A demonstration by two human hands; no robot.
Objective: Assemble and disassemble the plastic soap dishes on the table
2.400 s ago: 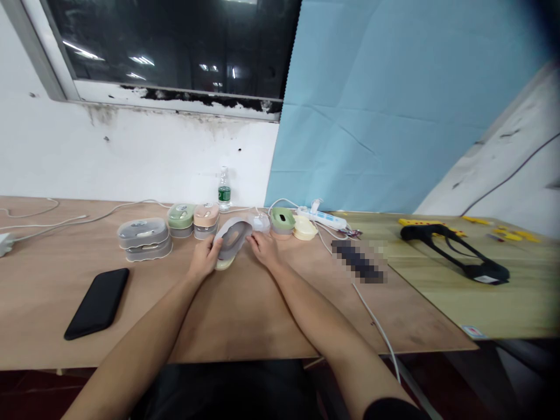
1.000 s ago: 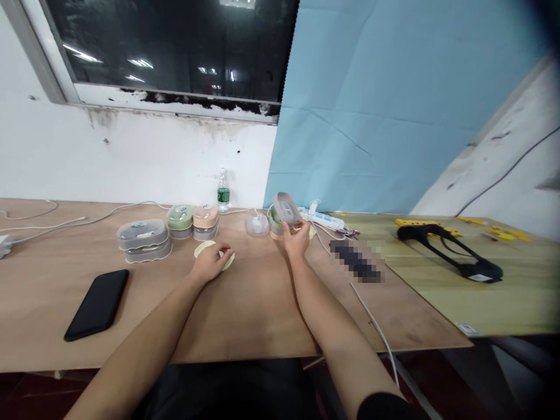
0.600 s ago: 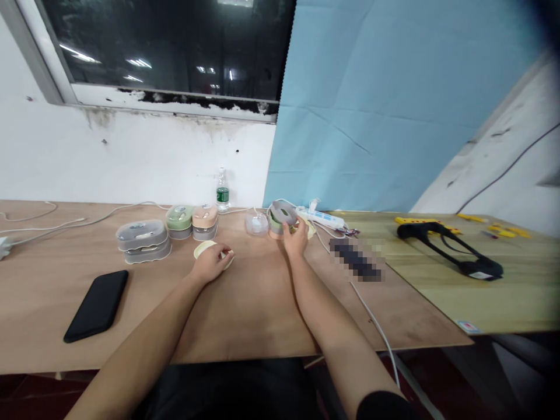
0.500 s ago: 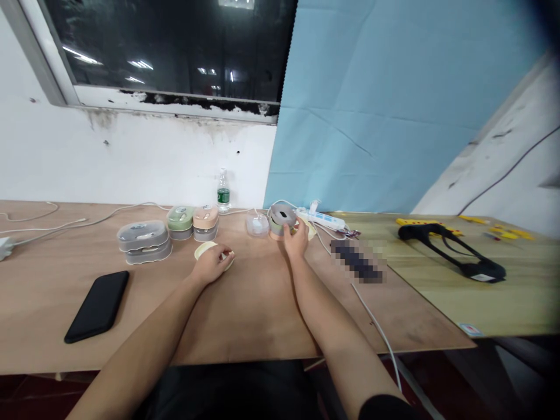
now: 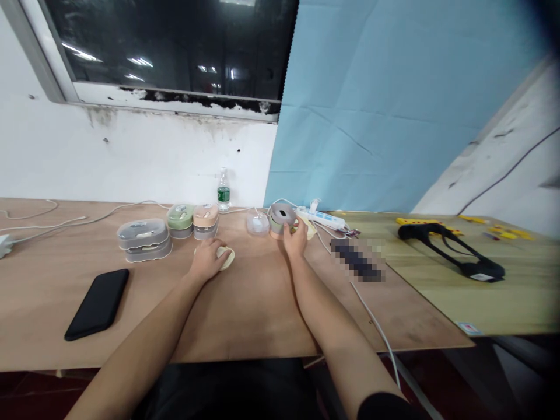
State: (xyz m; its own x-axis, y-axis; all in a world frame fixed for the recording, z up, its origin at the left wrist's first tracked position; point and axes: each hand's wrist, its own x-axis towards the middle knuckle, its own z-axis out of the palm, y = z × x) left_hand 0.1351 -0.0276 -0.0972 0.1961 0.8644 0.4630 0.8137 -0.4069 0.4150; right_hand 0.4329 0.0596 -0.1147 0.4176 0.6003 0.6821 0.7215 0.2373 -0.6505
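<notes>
My left hand (image 5: 207, 260) lies curled over a pale yellow oval box (image 5: 227, 256) on the wooden table (image 5: 245, 303). My right hand (image 5: 295, 239) reaches to the back and holds a grey translucent lid (image 5: 280, 212) on top of a green and pink box stack (image 5: 275, 227). A small clear box (image 5: 257, 223) stands between the two hands.
Stacked grey boxes (image 5: 143, 240), a green box (image 5: 180, 219) and a pink box (image 5: 205, 219) stand at the back left. A black phone (image 5: 97, 303), a water bottle (image 5: 223, 191), a power strip (image 5: 321, 219) with cables and a black headband device (image 5: 455, 252) also lie here.
My right hand carried the grey lid off the yellow box to the right and set it down on the green and pink stack. My left hand stayed on the yellow box and closed over it.
</notes>
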